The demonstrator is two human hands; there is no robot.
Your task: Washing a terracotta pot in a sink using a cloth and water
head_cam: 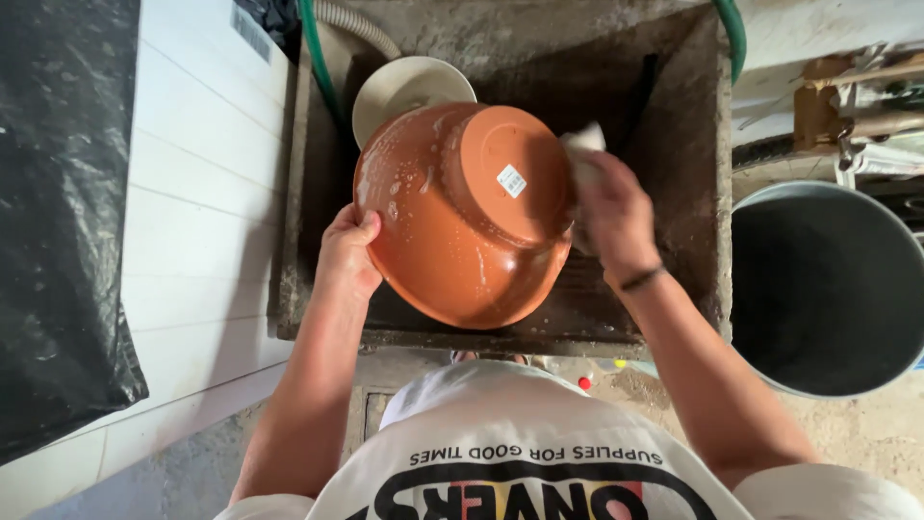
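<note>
Item one: orange plastic basin [462, 217], count one, held bottom-up and tilted over the concrete sink [688, 164], wet with suds. I log one small white rectangular sticker [511, 180] on its base, right of centre. Left hand [346, 255]: clasped on the basin's near-left rim, thumb on the outside. Right hand [611, 217]: closed around one white cloth [582, 144], pressed to the basin's right edge; one dark band at the wrist. Behind the basin, one cream bowl [404, 87]. Grey buckets [828, 289]: one, to the right. Green hoses [318, 58]: two visible. One black plastic sheet [58, 212], far left.
</note>
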